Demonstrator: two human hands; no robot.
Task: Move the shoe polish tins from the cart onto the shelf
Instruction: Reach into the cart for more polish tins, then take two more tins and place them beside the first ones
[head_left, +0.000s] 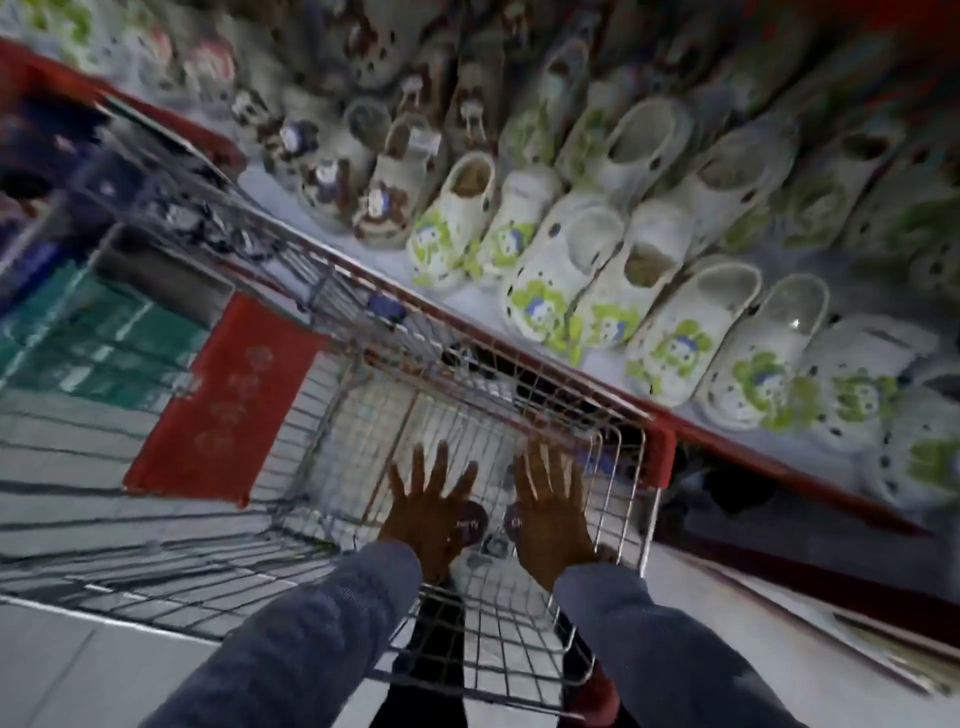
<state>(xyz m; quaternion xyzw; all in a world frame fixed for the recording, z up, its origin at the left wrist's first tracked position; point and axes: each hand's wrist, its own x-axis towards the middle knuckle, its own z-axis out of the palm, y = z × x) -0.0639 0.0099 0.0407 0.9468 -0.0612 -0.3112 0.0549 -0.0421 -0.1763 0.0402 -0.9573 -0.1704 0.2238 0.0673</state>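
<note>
Both of my hands reach down into a wire shopping cart (363, 395), fingers spread. My left hand (428, 512) and my right hand (550, 512) hover side by side over the cart's near end. Between them lie two round dark shoe polish tins: one (471, 524) at the left hand's thumb side, the other (515, 521) half hidden under my right hand. Neither hand grips a tin. The shelf (467, 299), edged in red, runs diagonally along the cart's right side.
Rows of white and cream clogs (644, 270) with green or brown charms fill the shelf. A red flap (223, 395) hangs on the cart's left side. Dark blue packs (47, 145) sit at the cart's far end. The tiled floor (78, 670) lies to the lower left.
</note>
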